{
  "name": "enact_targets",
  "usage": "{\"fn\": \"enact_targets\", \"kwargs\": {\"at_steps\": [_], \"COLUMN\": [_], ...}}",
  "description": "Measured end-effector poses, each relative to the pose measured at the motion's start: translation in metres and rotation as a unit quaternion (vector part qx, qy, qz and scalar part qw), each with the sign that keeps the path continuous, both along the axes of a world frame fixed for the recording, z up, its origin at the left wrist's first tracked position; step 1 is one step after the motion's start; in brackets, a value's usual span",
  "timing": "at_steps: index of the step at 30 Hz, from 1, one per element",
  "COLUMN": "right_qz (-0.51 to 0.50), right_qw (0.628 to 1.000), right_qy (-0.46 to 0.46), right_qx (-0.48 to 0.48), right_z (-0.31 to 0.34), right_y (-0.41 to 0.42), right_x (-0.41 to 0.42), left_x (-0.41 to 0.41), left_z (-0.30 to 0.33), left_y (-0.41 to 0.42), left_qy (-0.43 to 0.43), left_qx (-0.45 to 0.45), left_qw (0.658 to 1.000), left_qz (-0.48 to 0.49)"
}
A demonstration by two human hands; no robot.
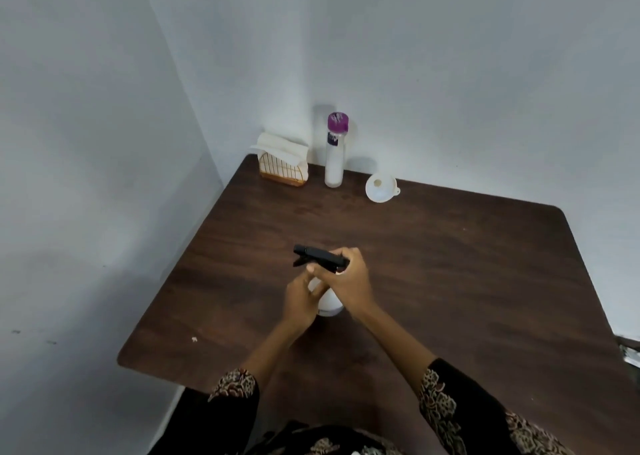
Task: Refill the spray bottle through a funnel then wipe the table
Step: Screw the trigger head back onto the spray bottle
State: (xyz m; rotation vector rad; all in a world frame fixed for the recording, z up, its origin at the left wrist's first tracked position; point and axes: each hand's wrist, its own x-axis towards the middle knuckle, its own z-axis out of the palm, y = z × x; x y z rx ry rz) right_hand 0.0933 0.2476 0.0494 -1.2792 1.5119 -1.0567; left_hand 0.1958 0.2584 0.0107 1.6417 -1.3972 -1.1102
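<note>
The spray bottle [327, 298] stands upright near the centre of the dark wooden table [450, 264]. The left hand [301, 298] wraps the white body. The right hand [346, 281] closes around the neck, just below the black trigger head [317, 256], whose long axis points left and slightly away from the person. Judgement: the head is being unscrewed, so rotation runs about the bottle's vertical axis. The white funnel [381, 187] lies on its side at the far edge, well apart, nearer the right hand. The purple-capped refill bottle [335, 153] stands beside a napkin holder [283, 163].
</note>
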Motion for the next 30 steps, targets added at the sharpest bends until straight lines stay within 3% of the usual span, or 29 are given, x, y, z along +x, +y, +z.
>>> {"fn": "enact_targets", "kwargs": {"at_steps": [5, 14, 20, 24, 28, 30], "right_qz": [0.060, -0.026, 0.079, 0.028, -0.031, -0.011], "right_qw": [0.997, 0.999, 0.996, 0.999, 0.999, 0.999], "right_qy": [-0.027, 0.041, 0.044, -0.016, 0.044, 0.047], "right_qx": [0.044, 0.002, 0.009, 0.027, 0.001, 0.000], "right_z": [-0.003, 0.002, -0.003, -0.004, -0.001, 0.000], "right_y": [0.011, 0.005, 0.008, 0.012, 0.010, 0.009], "right_x": [-0.013, 0.004, -0.005, -0.010, 0.002, 0.003], "left_x": [0.000, -0.003, 0.000, 0.000, -0.001, 0.001], "left_z": [0.000, -0.002, -0.002, -0.004, -0.009, -0.011], "left_y": [0.001, 0.001, 0.003, 0.002, 0.002, 0.002], "left_qy": [-0.003, 0.033, 0.039, 0.026, 0.018, 0.024], "left_qx": [-0.030, -0.030, -0.036, -0.041, -0.039, -0.036], "left_qw": [1.000, 0.999, 0.999, 0.999, 0.999, 0.999], "left_qz": [0.004, -0.002, -0.012, -0.017, -0.012, -0.012]}}
